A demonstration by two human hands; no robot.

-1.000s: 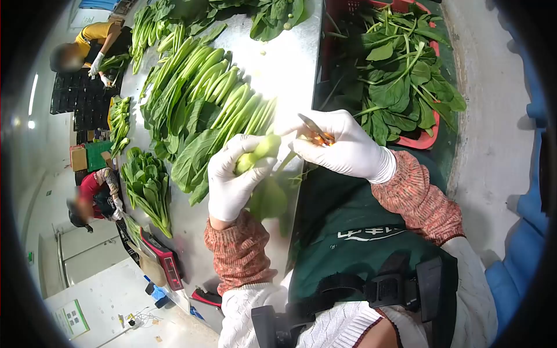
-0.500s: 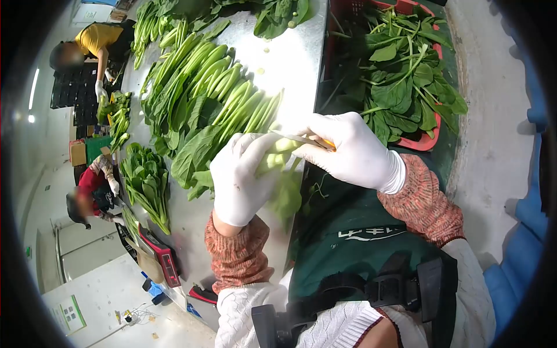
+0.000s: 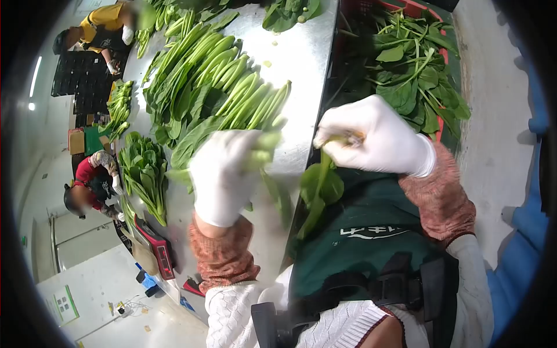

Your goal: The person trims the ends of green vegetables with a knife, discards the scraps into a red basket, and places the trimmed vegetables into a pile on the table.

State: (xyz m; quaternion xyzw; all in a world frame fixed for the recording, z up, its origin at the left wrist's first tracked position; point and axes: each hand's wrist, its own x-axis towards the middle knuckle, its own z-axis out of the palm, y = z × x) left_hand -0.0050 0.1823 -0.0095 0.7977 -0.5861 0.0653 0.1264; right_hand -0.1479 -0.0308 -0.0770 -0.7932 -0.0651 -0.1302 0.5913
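Observation:
Blurred by motion, my left hand (image 3: 223, 180) in a white glove is closed round a bunch of leafy green stems (image 3: 264, 152), its cut end pointing right and leaves hanging below. My right hand (image 3: 371, 136), also gloved, is closed at the table edge. From its fingers hangs a loose green leaf (image 3: 322, 185) on its stalk, over the dark apron (image 3: 371, 211). A bit of orange shows in the right palm, where the small knife's handle was seen; its blade cannot be made out now. The two hands are apart.
A row of leafy greens (image 3: 203, 87) lies on the metal table (image 3: 304, 43), with another bunch (image 3: 142, 174) further left. A red crate (image 3: 444, 58) of loose leaves (image 3: 415, 69) stands right. A red scale (image 3: 156, 246) sits lower left. Two co-workers are across the table.
My hands have drawn apart, left hand leftward with the greens, right hand rightward. A leaf now hangs from the right hand, away from the bunch. The knife blade no longer shows.

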